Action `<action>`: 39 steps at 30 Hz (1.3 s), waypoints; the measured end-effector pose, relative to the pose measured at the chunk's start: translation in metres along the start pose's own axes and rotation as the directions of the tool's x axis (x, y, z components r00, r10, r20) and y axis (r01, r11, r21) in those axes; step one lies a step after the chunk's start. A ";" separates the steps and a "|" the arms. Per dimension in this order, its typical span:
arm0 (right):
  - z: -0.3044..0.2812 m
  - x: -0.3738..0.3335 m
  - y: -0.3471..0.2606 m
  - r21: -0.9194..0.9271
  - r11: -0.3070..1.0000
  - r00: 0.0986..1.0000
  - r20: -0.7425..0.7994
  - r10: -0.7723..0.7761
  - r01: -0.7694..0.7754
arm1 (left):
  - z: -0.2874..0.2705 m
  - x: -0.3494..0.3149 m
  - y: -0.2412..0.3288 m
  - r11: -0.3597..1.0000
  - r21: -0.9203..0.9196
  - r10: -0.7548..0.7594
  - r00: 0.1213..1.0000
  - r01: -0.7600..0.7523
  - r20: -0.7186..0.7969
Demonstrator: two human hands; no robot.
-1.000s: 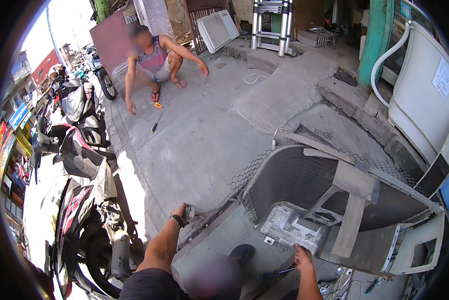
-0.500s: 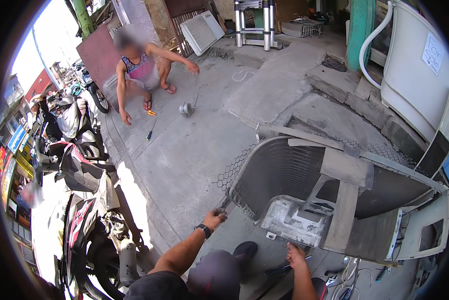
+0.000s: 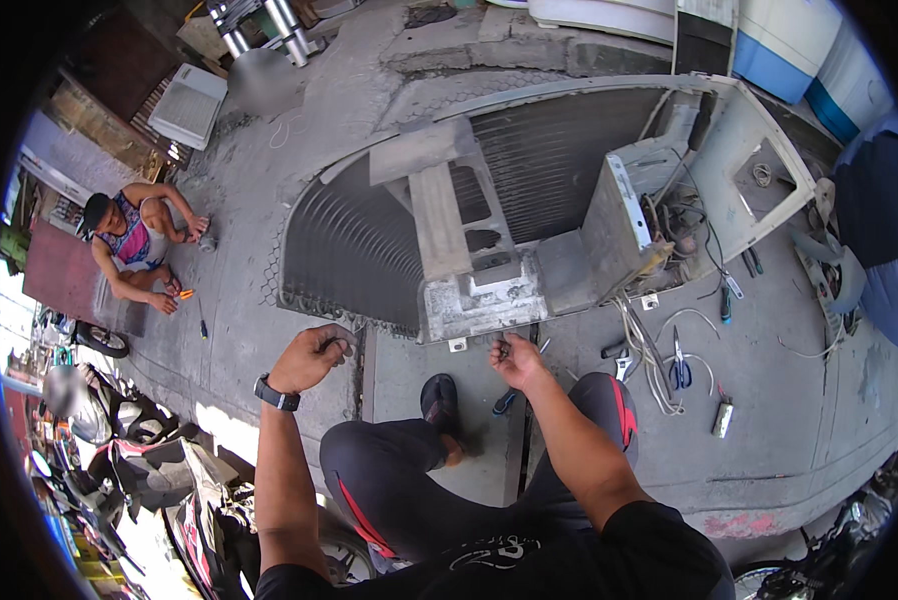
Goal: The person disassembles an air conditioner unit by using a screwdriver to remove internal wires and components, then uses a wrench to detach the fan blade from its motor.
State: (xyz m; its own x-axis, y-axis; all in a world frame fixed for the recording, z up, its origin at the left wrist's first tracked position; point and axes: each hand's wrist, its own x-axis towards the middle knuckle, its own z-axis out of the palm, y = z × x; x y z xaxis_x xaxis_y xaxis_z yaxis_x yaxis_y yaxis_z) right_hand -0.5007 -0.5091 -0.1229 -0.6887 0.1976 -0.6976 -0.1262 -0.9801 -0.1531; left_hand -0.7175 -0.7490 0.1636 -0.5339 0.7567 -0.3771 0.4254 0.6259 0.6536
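The opened outdoor unit of an air conditioner (image 3: 569, 262) stands before me, its curved finned coil (image 3: 354, 245) at the left and a flat motor bracket (image 3: 439, 215) upright in the middle. My left hand (image 3: 307, 362) is closed beside the coil's lower left corner, its fingers curled; what they grip, if anything, is hidden. Just below the front edge of the base, near a small mounting foot (image 3: 458, 345), my right hand (image 3: 517, 362) is closed in a pinch. Something small and dark shows at its fingertips, too small to name.
Wires and a compressor compartment (image 3: 674, 225) fill the unit's right end. On the ground at the right lie cables (image 3: 649, 365), blue-handled scissors (image 3: 680, 372) and a screwdriver (image 3: 726, 305). A person (image 3: 139, 240) squats at the far left, above parked motorcycles (image 3: 149, 460).
My view has swung to the right and downward, so the unit appears further left and its wired end shows. Both hands remain closed near its front edge.
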 end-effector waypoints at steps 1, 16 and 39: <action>-0.008 -0.004 -0.013 0.112 0.993 0.996 0.079 -0.034 0.025 | 0.003 0.009 0.043 0.993 0.068 0.089 0.993 -0.094 0.071; -0.099 -0.314 -0.124 0.059 0.951 0.926 0.217 -0.308 0.302 | 0.070 0.064 0.142 0.439 -0.858 0.020 0.957 -0.267 -0.288; -0.399 -0.185 -0.226 -0.121 0.694 0.457 -0.671 -0.584 0.710 | 0.090 0.080 0.181 0.620 -0.718 0.065 0.932 -0.318 -0.356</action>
State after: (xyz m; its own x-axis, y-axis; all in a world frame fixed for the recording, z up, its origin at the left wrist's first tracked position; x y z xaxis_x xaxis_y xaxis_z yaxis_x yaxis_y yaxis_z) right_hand -0.0594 -0.3169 -0.2385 0.2386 0.6741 -0.6990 -0.4902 -0.5378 -0.6859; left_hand -0.6173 -0.5580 0.1929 -0.7301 0.6792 -0.0751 -0.0911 0.0122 0.9958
